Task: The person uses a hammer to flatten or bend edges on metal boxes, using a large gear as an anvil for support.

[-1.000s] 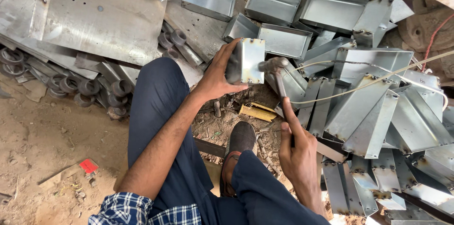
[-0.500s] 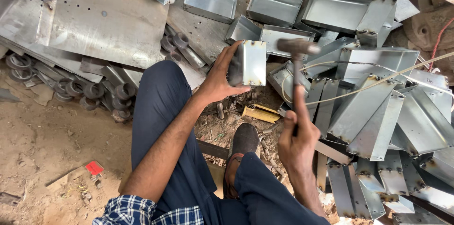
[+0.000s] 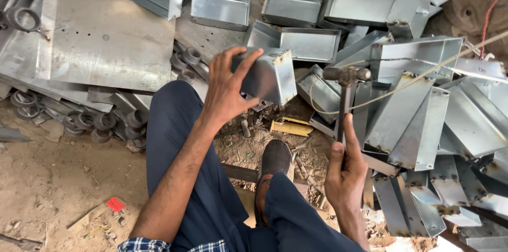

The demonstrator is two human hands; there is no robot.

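My left hand (image 3: 228, 89) grips a small galvanised sheet-metal box (image 3: 270, 76), held up in front of my knee with its open side turned away from me. My right hand (image 3: 346, 170) is closed round the handle of a hammer (image 3: 345, 85); its steel head points up, just right of the box and apart from it. My dark blue trouser legs (image 3: 182, 167) and a brown shoe (image 3: 275, 161) are below the hands.
Several similar metal boxes and trays (image 3: 423, 119) lie heaped to the right and ahead. A large flat steel sheet (image 3: 100, 40) lies at left with metal rings (image 3: 100, 120) along its edge. A cord (image 3: 423, 74) crosses the pile. Bare dirt ground (image 3: 58, 183) is at lower left.
The hammer went from lying against the box to standing upright, clear of it to the right. My left hand has turned the box slightly.
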